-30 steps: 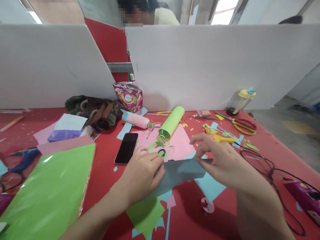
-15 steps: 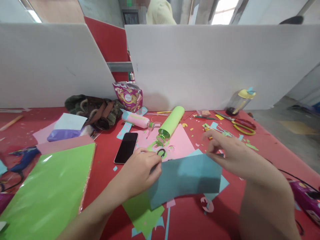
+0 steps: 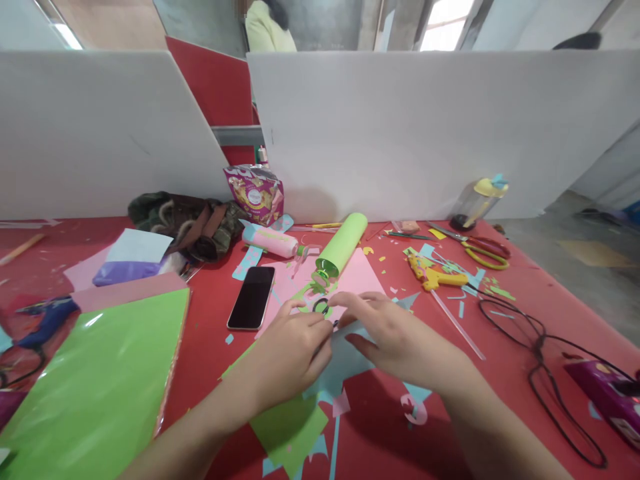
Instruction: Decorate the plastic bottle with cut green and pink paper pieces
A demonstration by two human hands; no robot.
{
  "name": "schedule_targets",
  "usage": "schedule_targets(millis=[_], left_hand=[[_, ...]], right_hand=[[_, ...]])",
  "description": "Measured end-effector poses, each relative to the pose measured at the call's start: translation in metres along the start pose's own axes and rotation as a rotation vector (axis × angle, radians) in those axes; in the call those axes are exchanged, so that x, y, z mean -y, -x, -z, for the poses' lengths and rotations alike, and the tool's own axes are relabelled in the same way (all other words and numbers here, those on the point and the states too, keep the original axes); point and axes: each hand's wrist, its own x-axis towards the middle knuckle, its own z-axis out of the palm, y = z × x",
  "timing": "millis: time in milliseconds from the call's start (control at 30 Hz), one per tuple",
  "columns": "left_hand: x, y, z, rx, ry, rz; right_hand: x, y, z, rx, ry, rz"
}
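Observation:
My left hand and my right hand meet at the middle of the red table, fingers curled and pinching a light blue paper sheet that lies low between them. Most of the sheet is hidden under my hands. A small black scissors loop shows just beyond my left fingers. Green paper scraps lie under my left wrist, and a pink sheet lies just beyond my hands.
A black phone, a green paper roll, a pink glue bottle, a yellow glue gun, red-and-yellow scissors, black cable, a water bottle and a large green sheet lie about. White partition boards stand behind.
My right hand has come in from the right to beside my left hand. The blue sheet, held spread out half a second ago, is now gathered small between both hands.

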Motion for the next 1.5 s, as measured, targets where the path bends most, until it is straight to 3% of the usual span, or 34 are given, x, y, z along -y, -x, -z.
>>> schedule_targets(millis=[100,233,567,800,900,1133,1500], left_hand=[[-0.001,-0.001,0.000,-0.004,0.004,-0.010],[-0.003,-0.001,0.001,-0.017,-0.013,-0.028],[0.002,0.001,0.008,-0.076,-0.024,0.002],[0.018,0.006,0.018,-0.246,-0.109,0.101],[0.012,0.004,0.016,-0.270,-0.099,0.053],[-0.005,-0.002,-0.001,-0.137,-0.074,-0.050],[-0.003,0.000,-0.008,-0.151,-0.131,-0.108]], right_hand=[[0.004,-0.004,-0.008,-0.022,-0.042,0.068],[0.005,-0.003,-0.009,-0.049,-0.051,0.045],[0.001,0.005,0.014,-0.018,-0.058,-0.054],[-0.007,0.010,0.031,-0.078,-0.038,-0.155],[-0.005,0.008,0.026,-0.068,-0.045,-0.136],[0.007,-0.001,0.005,-0.095,-0.031,0.024],[0.012,-0.006,-0.003,-0.137,-0.026,0.073]])
